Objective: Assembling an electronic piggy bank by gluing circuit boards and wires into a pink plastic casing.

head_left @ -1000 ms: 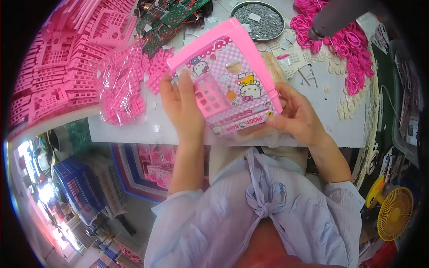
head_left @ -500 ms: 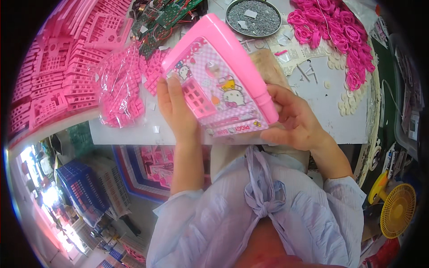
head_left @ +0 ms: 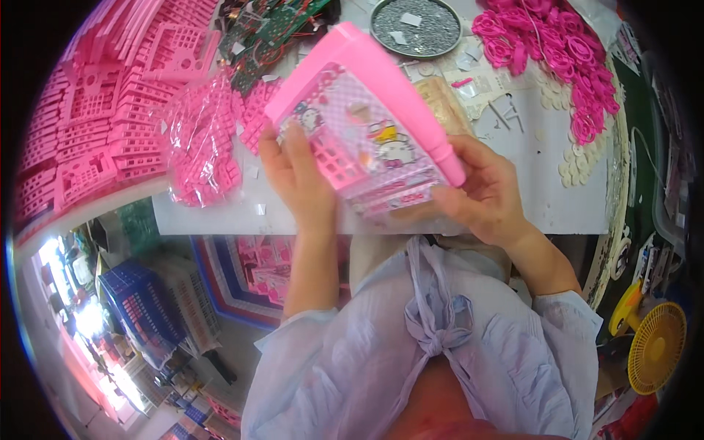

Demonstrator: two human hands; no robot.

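Tilted above the near part of the table is a pink plastic toy casing [head_left: 352, 136]. Its face carries a checked sheet with cartoon cats, and square keypad holes are cut into it. My left hand [head_left: 299, 176] is closed on the casing's left edge, thumb on the front and fingers around the side. On the lower right corner, my right hand [head_left: 485, 192] grips it, with thumb in front and fingers partly hidden behind. The picture is a little blurred over the casing, and its back is out of sight.
Pink grid panels [head_left: 92, 110] are stacked at left, beside a clear bag of pink keypads [head_left: 202, 147]. Green circuit boards [head_left: 282, 29] with wires lie far off. A round tray of screws [head_left: 416, 29], magenta rings [head_left: 546, 48] and cream discs [head_left: 576, 163] lie right. A yellow fan [head_left: 656, 348] stands lower right.
The casing's lower right end has shifted slightly right and up, and its face has turned a little. Both hands have kept their hold and moved with it.
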